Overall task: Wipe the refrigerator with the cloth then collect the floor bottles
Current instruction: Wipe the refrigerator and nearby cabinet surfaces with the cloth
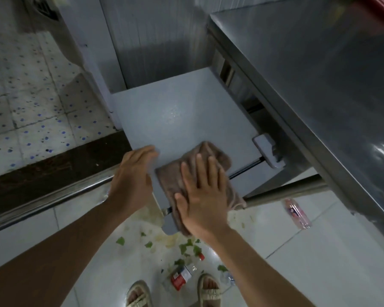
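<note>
Where the cloth [211,156] lies: refrigerator [175,111] top.
Right grip [203,196]: spread flat, pressing the cloth.
Left grip [133,176]: fingers straight, on the top's edge.
Floor [319,251]: bottles [181,276].

Premises: a kitchen. A grey refrigerator [182,111] stands beside a stainless steel unit [319,85]. The white tiled floor [319,262] is soiled with green vegetable scraps [187,247] and stains. A pink-labelled bottle [296,214] and a red-labelled bottle [181,276] lie on it. Speckled tiling [31,107] adjoins a dark threshold [53,169].

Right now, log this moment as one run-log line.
phase: wiping | right hand: flat on brown cloth atop refrigerator | left hand: on its left edge | pink-label bottle, red-label bottle: on floor
</note>
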